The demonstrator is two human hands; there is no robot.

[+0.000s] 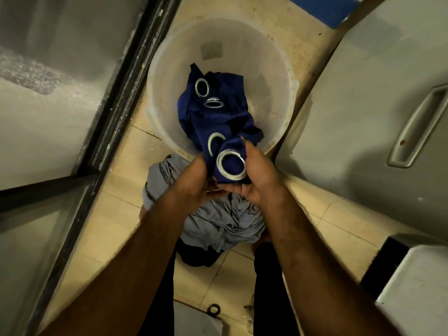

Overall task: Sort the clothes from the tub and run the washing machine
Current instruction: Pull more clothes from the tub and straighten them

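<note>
A translucent white tub (pixel 274 69) stands on the tiled floor ahead of me. A dark blue curtain (pixel 213 117) with silver eyelet rings lies partly in it and stretches up over the near rim. My left hand (pixel 194 177) and my right hand (pixel 257 175) both grip the curtain's near end, just in front of the tub's rim. One large ring (pixel 231 165) faces up between my hands. Below my hands a light blue-grey garment (pixel 218 221) lies heaped on the floor, over a dark piece of cloth (pixel 198 257).
A grey appliance with a recessed handle (pixel 417 124) stands on the right. A dark-framed glass door (pixel 106 98) runs along the left. A white box-like object (pixel 417 294) sits at the lower right. A small dark ring (pixel 213 309) lies on the floor near my feet.
</note>
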